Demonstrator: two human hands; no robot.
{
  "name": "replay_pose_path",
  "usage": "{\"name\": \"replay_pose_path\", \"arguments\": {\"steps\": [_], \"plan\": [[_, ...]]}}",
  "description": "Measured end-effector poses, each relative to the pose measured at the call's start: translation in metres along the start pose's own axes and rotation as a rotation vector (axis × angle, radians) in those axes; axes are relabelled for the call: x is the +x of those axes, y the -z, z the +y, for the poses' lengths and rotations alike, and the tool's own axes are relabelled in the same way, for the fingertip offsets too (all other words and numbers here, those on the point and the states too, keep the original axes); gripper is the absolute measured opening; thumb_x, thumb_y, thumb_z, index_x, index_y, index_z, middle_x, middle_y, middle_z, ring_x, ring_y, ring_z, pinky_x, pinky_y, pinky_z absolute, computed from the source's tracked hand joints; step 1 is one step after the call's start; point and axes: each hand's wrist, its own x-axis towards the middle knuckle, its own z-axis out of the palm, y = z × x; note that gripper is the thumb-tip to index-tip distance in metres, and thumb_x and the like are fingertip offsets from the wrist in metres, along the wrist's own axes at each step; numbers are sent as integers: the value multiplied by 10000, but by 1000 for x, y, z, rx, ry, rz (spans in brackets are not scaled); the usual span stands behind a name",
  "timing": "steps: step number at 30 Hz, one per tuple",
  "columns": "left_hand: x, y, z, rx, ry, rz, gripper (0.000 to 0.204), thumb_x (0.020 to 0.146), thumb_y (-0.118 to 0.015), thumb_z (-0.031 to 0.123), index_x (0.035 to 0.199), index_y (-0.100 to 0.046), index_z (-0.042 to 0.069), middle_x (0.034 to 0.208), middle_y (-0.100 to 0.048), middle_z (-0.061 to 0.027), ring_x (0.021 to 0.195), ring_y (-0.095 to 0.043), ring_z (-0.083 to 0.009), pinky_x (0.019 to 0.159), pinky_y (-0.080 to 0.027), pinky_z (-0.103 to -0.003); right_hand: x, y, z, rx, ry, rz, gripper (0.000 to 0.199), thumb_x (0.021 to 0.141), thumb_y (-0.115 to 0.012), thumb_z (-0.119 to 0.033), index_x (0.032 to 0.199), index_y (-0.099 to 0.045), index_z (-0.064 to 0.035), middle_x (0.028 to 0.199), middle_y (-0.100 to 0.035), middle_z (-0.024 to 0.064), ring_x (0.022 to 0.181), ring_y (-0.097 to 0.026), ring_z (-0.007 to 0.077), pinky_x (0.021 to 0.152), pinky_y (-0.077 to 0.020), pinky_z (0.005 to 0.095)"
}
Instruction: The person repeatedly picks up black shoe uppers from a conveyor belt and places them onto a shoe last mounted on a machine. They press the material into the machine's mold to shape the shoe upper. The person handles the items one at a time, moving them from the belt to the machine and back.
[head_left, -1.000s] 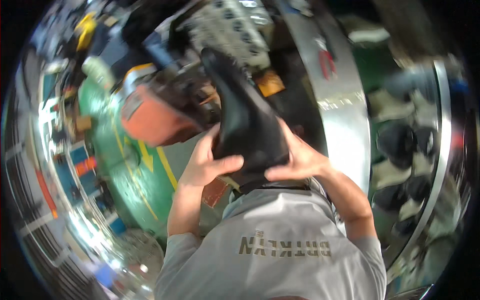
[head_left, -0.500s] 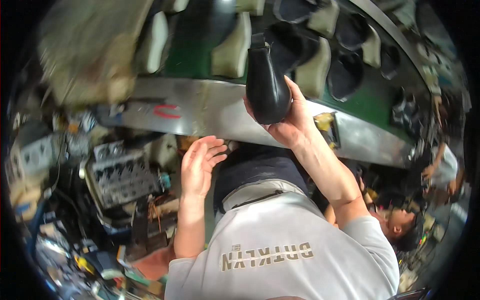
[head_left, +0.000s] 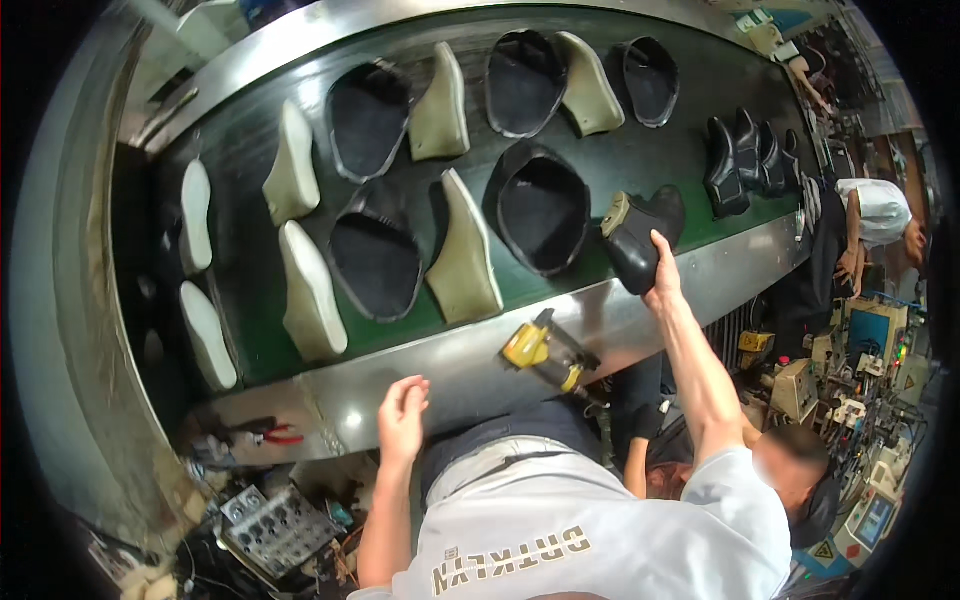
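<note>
My right hand is closed around the toe end of a black leather shoe, held over the near right part of the green belt. An olive-coloured block shows at the shoe's top; a dark rounded shape behind it cannot be told apart clearly. My left hand hangs empty by the metal edge, fingers loosely bent. Left of the shoe lie black hollow pieces, such as this near one, between olive wedge soles with white faces. A yellow and black hand tool rests on the metal edge.
Several black shoes stand at the belt's right end. White-faced soles lie at its left end. Red-handled pliers sit on the metal rim. A person is close on my right; another person works farther right.
My right hand has carried the black shoe rightward and away from the middle, turning it. My left hand's fingers have bent more. The view has shifted, showing more of the belt.
</note>
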Motion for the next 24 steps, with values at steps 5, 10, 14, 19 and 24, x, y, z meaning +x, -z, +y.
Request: {"name": "replay_pose_path", "arguments": {"steps": [5, 10, 14, 19, 24], "plan": [[90, -125, 80, 674, -592, -273, 219, 903, -589, 90, 1100, -635, 6, 1074, -657, -159, 989, -642, -310, 882, -503, -366, 113, 49, -47, -237, 135, 91, 794, 798, -767, -363, 1393, -364, -26, 1177, -618, 148, 992, -650, 258, 821, -555, 355], [144, -197, 133, 720, -612, -526, 233, 894, -589, 84, 1109, -633, 3, 1106, -646, -154, 1030, -626, -315, 904, -496, -380, 183, 3, -127, -707, 902, 446, 365, 924, -644, -199, 1219, -583, 8, 1097, -663, 117, 1008, -620, 189, 928, -465, 305], [170, -218, 161, 608, -652, -510, 238, 863, -605, 14, 1096, -651, -4, 1063, -669, -170, 967, -651, -314, 856, -518, -369, 297, -98, -183, -956, 967, 128, 439, 916, -646, -340, 1224, -632, -27, 1291, -588, 138, 1208, -534, 225, 1017, -401, 328], [208, -231, 207, 596, -617, -476, 263, 865, -584, -36, 1109, -661, 25, 1064, -681, -135, 983, -663, -279, 868, -514, -345, 441, -169, -237, -659, 585, 126, 485, 855, -670, -438, 1204, -671, -101, 1355, -561, 173, 1268, -511, 262, 1033, -391, 341], [243, -252, 269, 554, -898, -383, 390, 762, -646, -115, 1130, -647, 16, 1077, -664, -168, 1012, -652, -324, 864, -526, -371, 364, -209, -253, -807, 979, 107, 346, 943, -580, -309, 819, -724, -20, 765, -699, 71, 761, -650, 134, 718, -490, 293]]}}
